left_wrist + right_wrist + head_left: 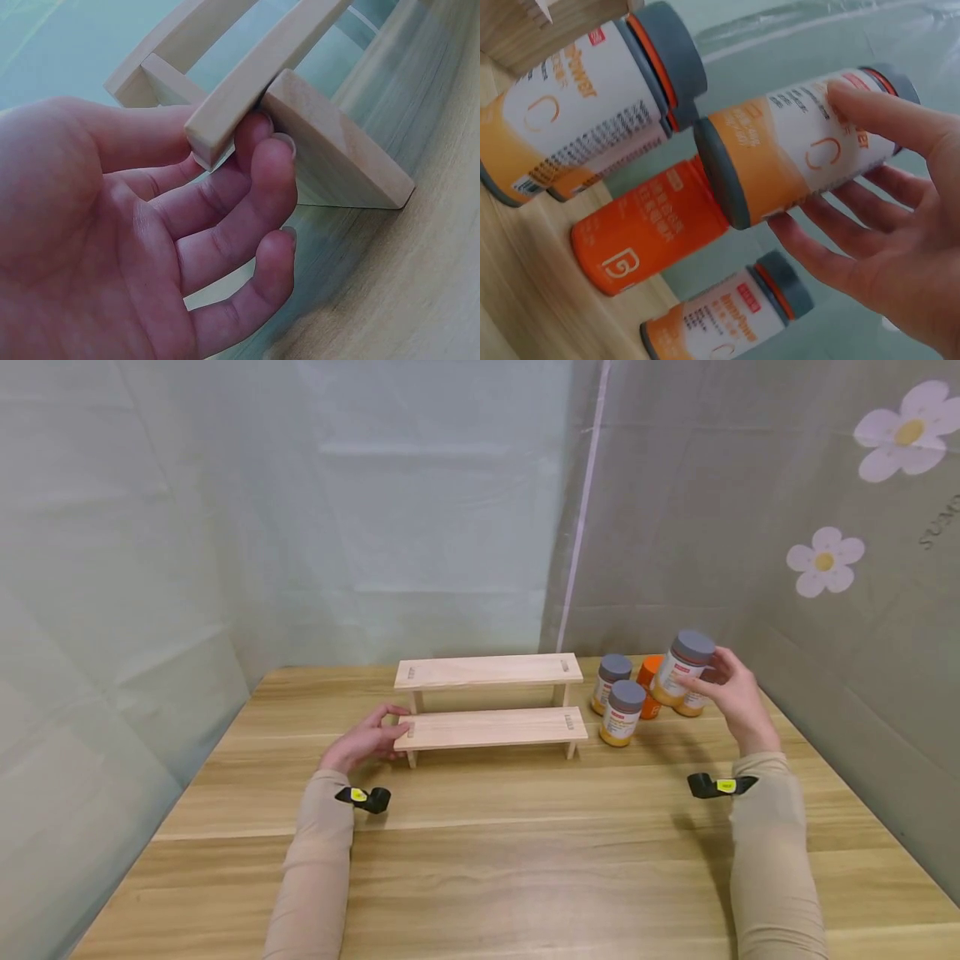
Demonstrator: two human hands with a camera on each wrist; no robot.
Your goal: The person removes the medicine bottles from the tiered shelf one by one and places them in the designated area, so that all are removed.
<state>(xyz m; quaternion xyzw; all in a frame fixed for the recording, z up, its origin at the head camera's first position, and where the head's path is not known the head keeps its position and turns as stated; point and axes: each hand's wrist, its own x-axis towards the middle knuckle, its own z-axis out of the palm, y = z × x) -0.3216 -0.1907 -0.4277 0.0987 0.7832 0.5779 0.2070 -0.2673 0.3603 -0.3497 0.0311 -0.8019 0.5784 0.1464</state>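
A small two-tier wooden shelf (pixel 491 729) stands on the table. My left hand (pixel 363 743) pinches the left end of its lower board, thumb on top and fingers curled beneath, as the left wrist view shows. To the right, my right hand (pixel 738 697) grips a white-and-yellow supplement bottle (pixel 681 668) with a grey lid, raised and tilted above the others. In the right wrist view, thumb and fingers wrap the bottle (pixel 802 146). Below it stand an orange bottle (pixel 649 229) and another white-and-yellow bottle (pixel 727 319).
Two more white-and-yellow bottles stand just right of the shelf, one nearer bottle (pixel 622 714) and one farther bottle (pixel 610 683). The wooden table (pixel 525 860) extends toward me. A hanging curtain (pixel 450 510) encloses the back and sides.
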